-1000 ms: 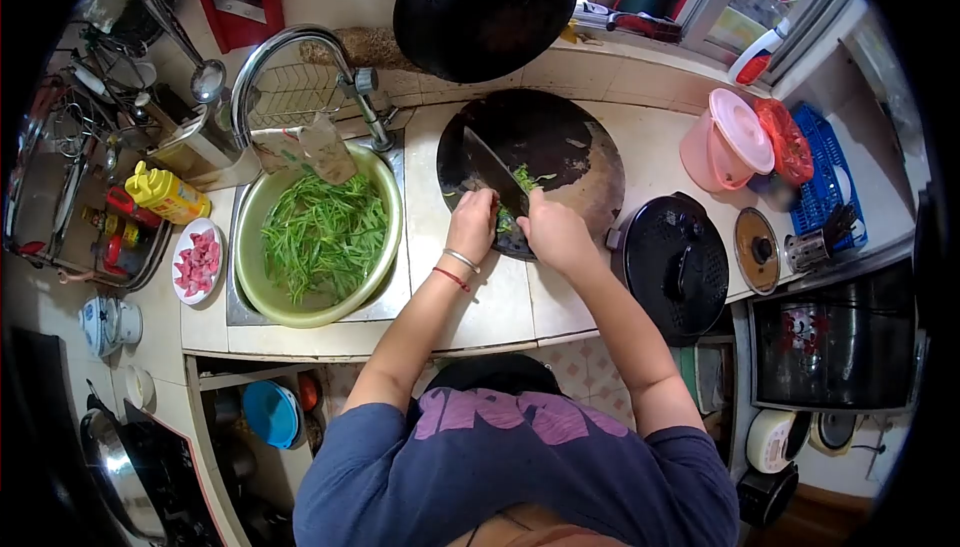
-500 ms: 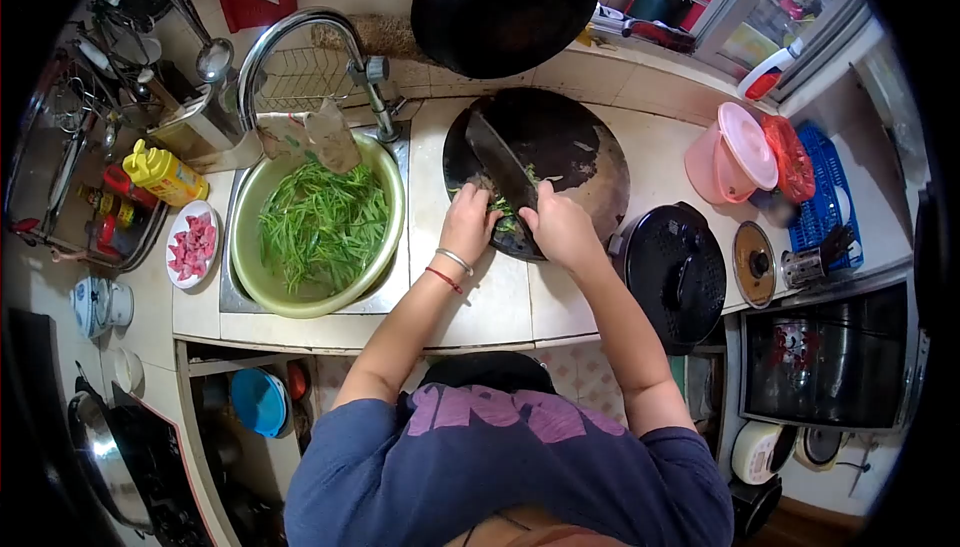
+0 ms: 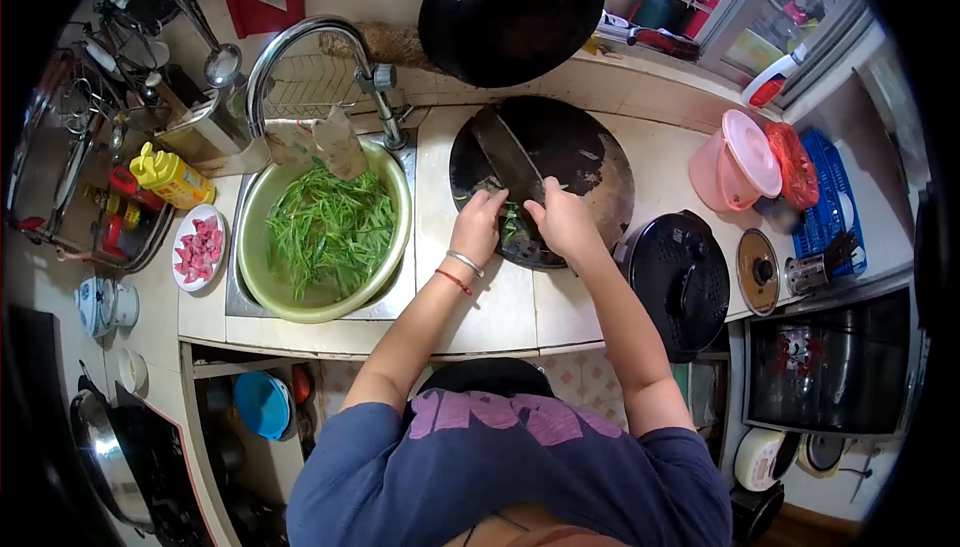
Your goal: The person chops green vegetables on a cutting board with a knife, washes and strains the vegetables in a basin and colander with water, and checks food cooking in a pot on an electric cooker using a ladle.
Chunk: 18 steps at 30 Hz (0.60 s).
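My right hand (image 3: pixel 566 222) is closed round the handle end of a dark cleaver (image 3: pixel 508 157). Its wide blade slants up and to the left over a round, dark chopping board (image 3: pixel 590 177). Close against the blade's near left side is my left hand (image 3: pixel 480 222), its fingers drawn together; whatever they may pinch is hidden. Bits of chopped greens (image 3: pixel 511 219) lie on the board between the two hands.
Left of the board, a green basin (image 3: pixel 404 237) of leafy greens (image 3: pixel 330 222) sits in the sink under a curved tap (image 3: pixel 255 77). Beside it is a white plate (image 3: pixel 199 285) of sliced meat. A black lidded pot (image 3: pixel 680 287) and pink bucket (image 3: pixel 715 172) stand to the right.
The view has shifted slightly. My left hand has moved up toward the blade, its fingers closer to it. My right hand keeps hold of the cleaver, which stays over the board.
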Available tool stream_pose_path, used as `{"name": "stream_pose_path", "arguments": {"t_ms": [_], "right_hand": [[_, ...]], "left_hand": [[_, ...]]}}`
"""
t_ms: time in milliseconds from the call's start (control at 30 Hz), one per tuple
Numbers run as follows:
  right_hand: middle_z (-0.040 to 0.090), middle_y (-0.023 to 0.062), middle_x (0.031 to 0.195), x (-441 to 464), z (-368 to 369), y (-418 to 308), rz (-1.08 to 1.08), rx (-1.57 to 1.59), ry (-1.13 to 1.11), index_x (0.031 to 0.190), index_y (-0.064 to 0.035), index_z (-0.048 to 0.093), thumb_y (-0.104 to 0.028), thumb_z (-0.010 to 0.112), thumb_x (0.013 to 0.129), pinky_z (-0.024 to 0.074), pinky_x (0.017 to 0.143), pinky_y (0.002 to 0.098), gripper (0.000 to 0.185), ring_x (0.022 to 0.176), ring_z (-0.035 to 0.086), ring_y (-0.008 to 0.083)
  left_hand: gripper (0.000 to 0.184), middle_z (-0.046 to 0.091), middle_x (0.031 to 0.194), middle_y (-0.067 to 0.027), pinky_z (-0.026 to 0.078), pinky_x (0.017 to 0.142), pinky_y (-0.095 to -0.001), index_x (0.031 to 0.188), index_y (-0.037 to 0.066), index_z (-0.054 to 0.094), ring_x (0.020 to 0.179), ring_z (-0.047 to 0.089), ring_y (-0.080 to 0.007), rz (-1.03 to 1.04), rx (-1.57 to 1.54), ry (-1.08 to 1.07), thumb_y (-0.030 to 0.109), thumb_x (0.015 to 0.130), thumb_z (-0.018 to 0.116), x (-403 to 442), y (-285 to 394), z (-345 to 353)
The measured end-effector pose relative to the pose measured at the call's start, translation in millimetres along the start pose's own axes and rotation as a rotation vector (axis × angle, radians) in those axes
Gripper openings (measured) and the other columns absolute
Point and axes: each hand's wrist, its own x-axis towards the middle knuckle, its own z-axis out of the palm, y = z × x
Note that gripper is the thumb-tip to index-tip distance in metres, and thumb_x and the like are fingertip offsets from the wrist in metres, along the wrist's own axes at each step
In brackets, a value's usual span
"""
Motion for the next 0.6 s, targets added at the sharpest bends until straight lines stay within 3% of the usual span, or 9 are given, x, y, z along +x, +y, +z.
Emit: {"name": "stream_pose_path", "arguments": {"t_ms": [133, 400, 600], "right_hand": [[0.059, 0.0248, 0.074, -12.3, -3.4, 1.1, -0.053, -0.061, 0.057, 0.088, 0.0040, 0.045, -0.020, 0.057, 0.080, 0.0455, 0.065, 0.0459, 0.028, 0.073, 0.058, 0.0400], [0.058, 0.0237, 0.070, -26.5, -7.4, 0.2, -0.071, -0.085, 0.054, 0.088, 0.0021, 0.044, -0.021, 0.057, 0.080, 0.0447, 0.062, 0.0469, 0.028, 0.069, 0.057, 0.0401], [0.058, 0.0229, 0.067, -31.6, -13.5, -4.8, -0.085, -0.097, 0.080, 0.087, 0.0019, 0.044, -0.022, 0.057, 0.080, 0.0450, 0.060, 0.0462, 0.028, 0.066, 0.057, 0.0394]], "left_hand": [[0.033, 0.054, 0.080, -0.0162, 0.044, 0.070, -0.0388, 0.101, 0.001, 0.052, 0.078, 0.054, -0.0337, 0.001, 0.000, 0.007, -0.005, 0.069, 0.055, 6.8, -2.3, 4.3], [0.013, 0.049, 0.076, -0.0153, 0.044, 0.065, -0.0383, 0.076, -0.001, 0.055, 0.073, 0.051, -0.0333, -0.055, 0.032, -0.023, 0.001, 0.067, 0.064, 3.4, -6.8, 0.8], [0.009, 0.049, 0.077, -0.0158, 0.044, 0.065, -0.0379, 0.072, -0.002, 0.056, 0.074, 0.052, -0.0332, -0.027, 0.070, -0.039, 0.001, 0.067, 0.063, 3.8, -8.2, 1.2]]}}
